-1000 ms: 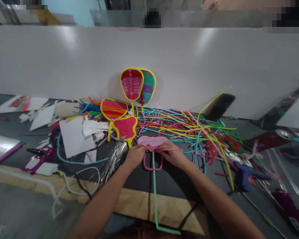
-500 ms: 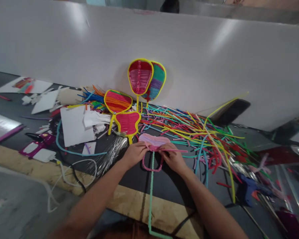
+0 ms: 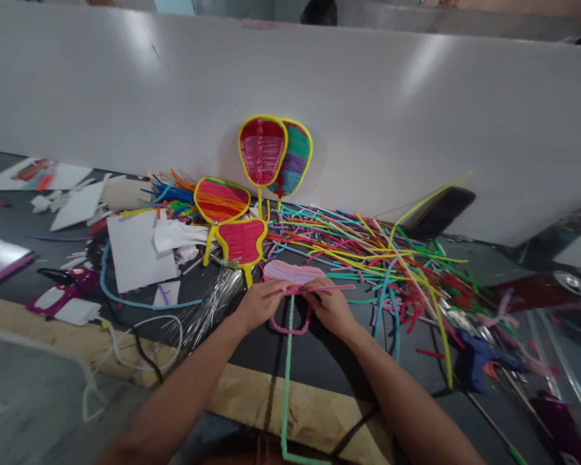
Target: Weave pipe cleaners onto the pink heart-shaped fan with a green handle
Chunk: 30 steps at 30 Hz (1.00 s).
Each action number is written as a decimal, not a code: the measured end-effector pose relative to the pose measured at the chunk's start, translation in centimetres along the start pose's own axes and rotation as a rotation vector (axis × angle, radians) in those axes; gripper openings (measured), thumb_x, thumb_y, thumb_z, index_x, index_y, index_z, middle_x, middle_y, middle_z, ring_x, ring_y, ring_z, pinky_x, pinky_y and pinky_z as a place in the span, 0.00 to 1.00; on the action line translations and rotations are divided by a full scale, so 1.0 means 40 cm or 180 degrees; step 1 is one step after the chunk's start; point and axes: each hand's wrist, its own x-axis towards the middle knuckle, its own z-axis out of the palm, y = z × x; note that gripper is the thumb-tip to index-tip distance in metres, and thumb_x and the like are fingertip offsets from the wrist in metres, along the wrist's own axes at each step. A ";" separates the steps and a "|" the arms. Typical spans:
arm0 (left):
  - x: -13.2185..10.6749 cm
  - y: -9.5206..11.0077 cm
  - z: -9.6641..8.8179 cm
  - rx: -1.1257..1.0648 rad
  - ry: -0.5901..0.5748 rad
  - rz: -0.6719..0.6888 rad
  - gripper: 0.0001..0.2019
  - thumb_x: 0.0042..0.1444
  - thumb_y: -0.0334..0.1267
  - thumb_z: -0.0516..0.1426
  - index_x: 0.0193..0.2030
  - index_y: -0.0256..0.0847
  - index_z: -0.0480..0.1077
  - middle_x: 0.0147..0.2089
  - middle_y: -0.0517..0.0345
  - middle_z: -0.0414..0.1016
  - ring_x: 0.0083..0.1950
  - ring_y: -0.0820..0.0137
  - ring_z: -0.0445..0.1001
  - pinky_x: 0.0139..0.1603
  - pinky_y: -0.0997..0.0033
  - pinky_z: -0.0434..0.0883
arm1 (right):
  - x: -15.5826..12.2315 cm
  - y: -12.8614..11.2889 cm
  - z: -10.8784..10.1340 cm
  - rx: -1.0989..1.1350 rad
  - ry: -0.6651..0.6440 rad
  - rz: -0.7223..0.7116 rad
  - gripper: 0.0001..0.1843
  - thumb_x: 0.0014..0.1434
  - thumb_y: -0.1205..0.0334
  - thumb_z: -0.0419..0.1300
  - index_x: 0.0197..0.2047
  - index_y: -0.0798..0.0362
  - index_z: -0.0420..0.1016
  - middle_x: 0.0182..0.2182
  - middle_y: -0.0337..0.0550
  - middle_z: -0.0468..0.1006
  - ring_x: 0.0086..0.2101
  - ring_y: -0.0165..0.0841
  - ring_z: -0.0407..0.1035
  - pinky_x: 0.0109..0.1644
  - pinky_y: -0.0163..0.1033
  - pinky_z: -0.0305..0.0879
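Observation:
A small fan of pink and lilac pipe cleaners [image 3: 294, 274] lies in front of me, its lower part an unfilled pink loop. My left hand [image 3: 264, 305] is closed on the left edge of this fan, fingertips pinched near its middle. With thumb and fingers, my right hand [image 3: 328, 306] pinches a pink pipe cleaner [image 3: 343, 287] at the fan's right side; its free end sticks out to the right. A mint green pipe cleaner stem [image 3: 288, 374] runs from the fan down toward me and bends at the bottom. The fingers partly hide the work.
Yellow-rimmed fans [image 3: 263, 148] stand and lie at the back against a white board [image 3: 358, 110]. Loose pipe cleaners [image 3: 329, 239] spread to the right, near a phone [image 3: 438, 213] and a blue glue gun [image 3: 479, 361]. Left are silver strands [image 3: 208, 303], white card [image 3: 140, 252] and a purple device [image 3: 61, 297].
The view has shifted slightly, moving most things left. The pink pipe cleaner's free end now lies a little higher and more level; both hands keep their pinch.

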 end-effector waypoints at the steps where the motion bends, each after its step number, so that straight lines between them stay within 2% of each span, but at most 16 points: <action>1: 0.000 0.004 -0.004 -0.0091 -0.0063 0.0009 0.14 0.58 0.30 0.48 0.46 0.41 0.71 0.42 0.54 0.79 0.44 0.71 0.77 0.47 0.71 0.72 | 0.001 -0.002 -0.001 -0.0001 -0.0041 -0.0005 0.07 0.61 0.63 0.53 0.35 0.51 0.72 0.32 0.45 0.77 0.36 0.37 0.69 0.43 0.44 0.66; 4: 0.003 0.017 -0.015 -0.0154 -0.0308 0.0034 0.15 0.58 0.30 0.47 0.47 0.40 0.71 0.42 0.53 0.79 0.44 0.69 0.76 0.45 0.70 0.72 | 0.004 -0.010 -0.006 -0.0071 -0.0165 0.0016 0.08 0.61 0.64 0.53 0.36 0.52 0.73 0.33 0.45 0.77 0.37 0.37 0.69 0.44 0.44 0.65; 7: 0.004 0.023 -0.015 -0.0119 -0.0390 -0.0067 0.15 0.58 0.30 0.47 0.47 0.41 0.70 0.44 0.53 0.78 0.46 0.68 0.76 0.47 0.69 0.71 | 0.005 -0.019 -0.012 -0.0158 -0.0258 0.0085 0.07 0.61 0.64 0.54 0.37 0.51 0.74 0.35 0.45 0.77 0.38 0.37 0.69 0.44 0.43 0.65; 10: 0.007 0.025 -0.006 -0.0052 -0.0455 -0.0452 0.15 0.59 0.30 0.46 0.48 0.41 0.69 0.44 0.54 0.78 0.44 0.70 0.77 0.44 0.72 0.70 | 0.005 -0.027 -0.014 -0.0285 -0.0266 0.0108 0.07 0.60 0.63 0.55 0.35 0.51 0.74 0.34 0.44 0.77 0.37 0.36 0.69 0.44 0.42 0.65; 13: 0.014 0.034 0.000 0.0315 -0.0498 -0.0919 0.13 0.60 0.35 0.48 0.48 0.42 0.68 0.41 0.54 0.79 0.40 0.68 0.78 0.40 0.72 0.70 | 0.005 -0.032 -0.009 -0.0412 -0.0233 0.0065 0.07 0.61 0.63 0.55 0.35 0.51 0.75 0.33 0.44 0.77 0.37 0.36 0.70 0.44 0.41 0.65; 17: 0.022 0.045 0.001 0.0516 -0.0459 -0.1201 0.10 0.59 0.39 0.51 0.46 0.43 0.68 0.38 0.56 0.80 0.41 0.66 0.78 0.39 0.72 0.69 | 0.003 -0.027 0.007 -0.0477 -0.0198 -0.0051 0.08 0.61 0.63 0.54 0.36 0.52 0.75 0.33 0.44 0.79 0.36 0.36 0.71 0.42 0.40 0.66; 19: 0.022 0.045 0.004 0.0466 -0.0419 -0.1165 0.09 0.59 0.39 0.51 0.44 0.44 0.69 0.38 0.57 0.80 0.40 0.67 0.78 0.39 0.72 0.69 | 0.000 -0.022 0.015 -0.0576 -0.0060 -0.0099 0.09 0.61 0.63 0.54 0.36 0.53 0.75 0.33 0.46 0.80 0.35 0.37 0.72 0.41 0.40 0.66; 23: 0.021 0.040 0.009 0.0393 -0.0389 -0.0778 0.10 0.60 0.36 0.50 0.42 0.44 0.72 0.39 0.58 0.80 0.41 0.69 0.77 0.42 0.73 0.70 | -0.006 -0.023 0.020 -0.0582 0.0091 -0.0140 0.12 0.63 0.62 0.51 0.36 0.52 0.75 0.30 0.46 0.79 0.33 0.36 0.72 0.38 0.38 0.67; 26: 0.020 0.041 0.009 0.0352 -0.0398 -0.0577 0.12 0.60 0.33 0.49 0.45 0.43 0.72 0.41 0.57 0.80 0.43 0.70 0.77 0.44 0.73 0.70 | -0.006 -0.030 0.016 -0.0392 0.0112 -0.0181 0.13 0.63 0.65 0.49 0.39 0.52 0.75 0.31 0.45 0.79 0.33 0.34 0.72 0.38 0.37 0.67; 30: 0.017 0.040 0.014 0.0466 -0.0431 -0.0438 0.17 0.59 0.31 0.49 0.52 0.42 0.69 0.46 0.53 0.78 0.46 0.68 0.76 0.46 0.70 0.71 | -0.005 -0.035 0.015 -0.0170 0.0370 -0.0082 0.10 0.62 0.65 0.51 0.41 0.50 0.74 0.33 0.44 0.79 0.36 0.33 0.73 0.40 0.36 0.69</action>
